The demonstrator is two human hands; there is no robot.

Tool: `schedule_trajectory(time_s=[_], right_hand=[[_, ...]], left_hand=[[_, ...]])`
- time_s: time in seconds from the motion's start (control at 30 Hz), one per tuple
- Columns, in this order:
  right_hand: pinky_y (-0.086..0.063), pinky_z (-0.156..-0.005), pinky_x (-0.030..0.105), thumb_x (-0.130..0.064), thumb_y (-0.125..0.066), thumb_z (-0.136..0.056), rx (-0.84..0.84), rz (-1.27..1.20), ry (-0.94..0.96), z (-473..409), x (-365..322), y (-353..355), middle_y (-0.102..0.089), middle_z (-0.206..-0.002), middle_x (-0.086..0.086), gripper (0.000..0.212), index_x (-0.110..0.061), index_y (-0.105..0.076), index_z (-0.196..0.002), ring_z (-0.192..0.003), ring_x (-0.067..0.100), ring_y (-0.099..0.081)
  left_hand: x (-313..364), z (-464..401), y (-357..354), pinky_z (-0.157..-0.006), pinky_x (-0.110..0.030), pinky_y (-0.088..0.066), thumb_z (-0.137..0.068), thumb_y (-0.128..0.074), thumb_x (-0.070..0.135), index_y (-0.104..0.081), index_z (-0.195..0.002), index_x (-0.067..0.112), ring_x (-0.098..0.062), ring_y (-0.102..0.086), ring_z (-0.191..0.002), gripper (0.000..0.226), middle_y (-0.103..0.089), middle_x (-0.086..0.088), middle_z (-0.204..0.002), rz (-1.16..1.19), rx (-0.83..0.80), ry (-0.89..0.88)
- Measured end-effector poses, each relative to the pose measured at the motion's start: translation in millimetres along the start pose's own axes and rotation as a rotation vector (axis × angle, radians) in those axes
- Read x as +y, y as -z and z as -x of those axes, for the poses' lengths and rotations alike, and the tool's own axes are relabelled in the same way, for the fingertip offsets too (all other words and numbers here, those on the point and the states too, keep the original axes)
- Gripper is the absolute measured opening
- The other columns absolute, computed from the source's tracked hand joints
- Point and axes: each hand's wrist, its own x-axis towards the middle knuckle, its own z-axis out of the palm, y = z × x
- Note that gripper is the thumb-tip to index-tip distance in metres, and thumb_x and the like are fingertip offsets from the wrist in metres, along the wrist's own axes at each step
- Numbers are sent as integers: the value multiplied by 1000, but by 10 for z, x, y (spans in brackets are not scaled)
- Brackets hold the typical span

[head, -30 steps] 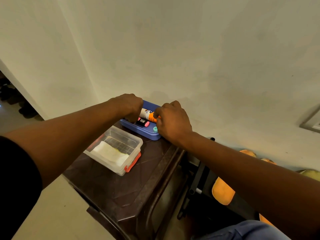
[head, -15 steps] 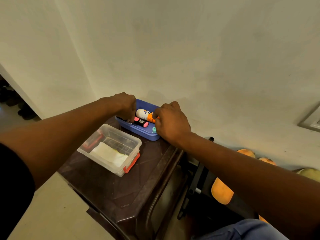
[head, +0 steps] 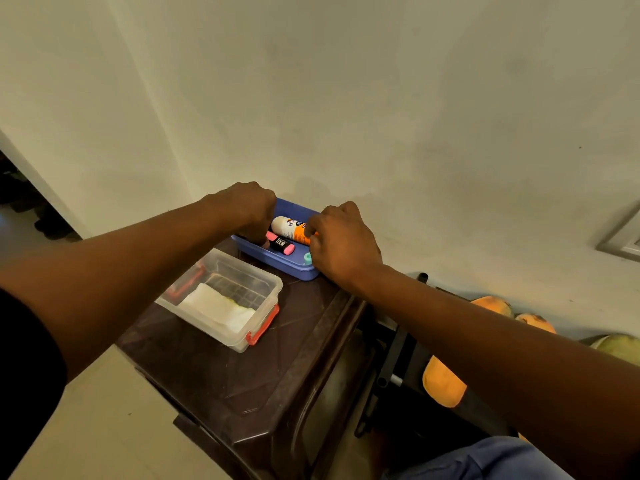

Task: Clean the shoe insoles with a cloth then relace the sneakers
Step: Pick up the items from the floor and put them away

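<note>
both hands, the left hand (head: 251,209) and right hand (head: 341,242), gripped the shallow blue plastic tray (head: 277,263) by its ends, seemingly to shift it.

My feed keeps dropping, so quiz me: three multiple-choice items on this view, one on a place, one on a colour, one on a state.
1. Where does the white cloth lie?
A. in the clear box
B. in the blue tray
C. on the floor

2. What colour are the clear box's clips?
A. green
B. red
C. black

3. How is the clear box?
A. lid on
B. tipped over
C. open, no lid on it

Answers: 1 A, the cloth rests on the box's bottom, beside the tray. 2 B, red clips show at both ends. 3 C, it stands upright on the brown table with its inside exposed.
</note>
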Motion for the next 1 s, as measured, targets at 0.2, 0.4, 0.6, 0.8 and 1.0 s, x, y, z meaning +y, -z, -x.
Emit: schedule_trajectory(time_s=[0.2,0.4,0.6,0.8,1.0], right_hand=[[-42,-80,30,-29,-56,-97,2,-6,4,2,-12,7,-63,-117,5,27,-21,-66,-122,-114,24,-46],[-45,-84,31,-31,-56,-98,-6,-11,0,5,-8,11,-63,-119,5,30,-21,-66,-125,-116,24,-46],[-46,-84,32,-30,-57,-97,2,-20,-3,15,-15,-1,-63,-118,5,30,-21,-67,-124,-115,24,-46],[-42,-83,30,-29,-57,-98,-3,-22,-4,22,-17,15,-62,-120,5,31,-21,-66,-127,-116,24,-46],[-43,-83,30,-29,-56,-98,-3,-23,-6,24,-12,15,-62,-121,5,31,-21,-65,-127,-117,24,-46]], left_hand=[[19,-17,8,-77,-31,-55,-85,-79,29,-68,-109,13,-21,-66,-89,31,-67,-2,-92,40,-105,-9],[-16,-68,131,-69,-22,-56,-88,-74,6,-72,-113,7,-26,-71,-102,25,-73,-12,-111,134,-305,1],[37,-120,63,-63,-24,-55,-86,-75,1,-69,-119,5,-25,-64,-83,34,-70,-19,-119,119,-335,38],[0,-82,-2,-88,-36,-60,-84,-78,8,-70,-106,12,-29,-70,-100,23,-70,-13,-114,183,-231,-10],[11,-62,-86,-85,-36,-59,-84,-80,16,-69,-99,15,-27,-67,-98,19,-71,-11,-108,256,-83,-27]])
